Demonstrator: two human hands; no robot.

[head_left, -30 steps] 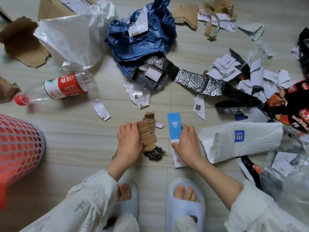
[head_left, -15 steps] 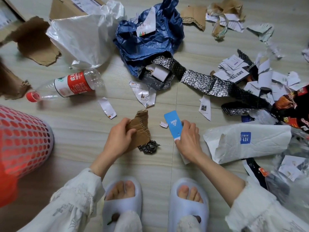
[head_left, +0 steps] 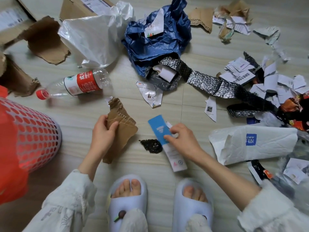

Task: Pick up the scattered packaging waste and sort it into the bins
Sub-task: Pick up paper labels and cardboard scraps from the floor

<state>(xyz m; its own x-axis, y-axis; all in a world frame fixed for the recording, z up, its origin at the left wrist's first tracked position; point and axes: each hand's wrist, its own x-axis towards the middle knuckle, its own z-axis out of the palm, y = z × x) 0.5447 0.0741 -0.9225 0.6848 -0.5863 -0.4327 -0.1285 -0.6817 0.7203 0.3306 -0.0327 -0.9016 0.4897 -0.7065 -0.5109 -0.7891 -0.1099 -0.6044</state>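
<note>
My left hand point(head_left: 102, 133) grips a torn piece of brown corrugated cardboard point(head_left: 122, 129), lifted off the floor. My right hand point(head_left: 183, 139) pinches a blue and white paper card point(head_left: 160, 129), with a small white scrap at its fingertips. A small black foil scrap point(head_left: 151, 145) lies on the floor between my hands. The red perforated bin point(head_left: 31, 133) stands at the left edge, close to my left arm.
Waste is scattered over the floor: a plastic bottle point(head_left: 80, 85), a white plastic bag point(head_left: 95, 39), a blue bag point(head_left: 157, 41), silver foil strips point(head_left: 212, 85), a white mailer point(head_left: 255, 143), paper scraps point(head_left: 270, 81) and cardboard pieces point(head_left: 48, 42). My slippered feet point(head_left: 158, 203) are below.
My left hand has lifted the cardboard off the black foil scrap and moved it left. My right hand has raised the blue card and shifted its grip on it.
</note>
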